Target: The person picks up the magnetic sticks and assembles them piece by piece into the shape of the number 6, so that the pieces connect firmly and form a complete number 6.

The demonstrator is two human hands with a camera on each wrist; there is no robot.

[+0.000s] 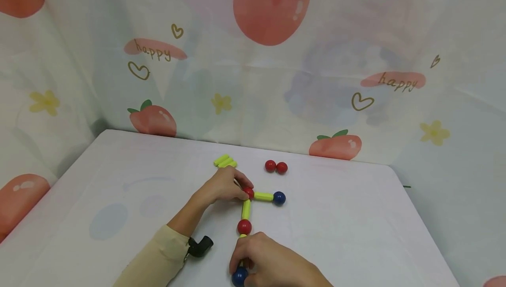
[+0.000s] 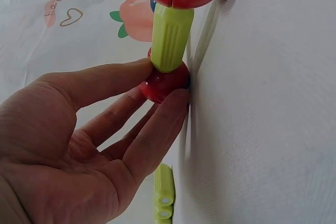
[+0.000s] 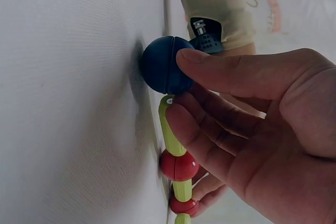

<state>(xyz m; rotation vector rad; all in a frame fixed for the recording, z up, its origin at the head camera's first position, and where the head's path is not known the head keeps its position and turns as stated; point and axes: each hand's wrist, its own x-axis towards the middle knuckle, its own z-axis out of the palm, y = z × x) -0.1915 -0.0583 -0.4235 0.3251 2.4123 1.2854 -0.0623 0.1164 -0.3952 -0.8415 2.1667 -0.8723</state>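
My left hand pinches a red ball between thumb and fingers. A yellow-green rod runs right from that ball to a blue ball. Another rod comes toward me and meets a second red ball. Nearest me, my right hand grips a blue ball, its thumb on the ball and fingertips beside the end of a third rod. In the right wrist view, that rod's end, with a small silvery dot, lies right by the blue ball; its other end meets the second red ball.
Several loose yellow-green rods lie beyond my left hand. Two red balls sit side by side toward the back of the white table. A black wrist device sticks out from my left sleeve. A printed curtain stands behind.
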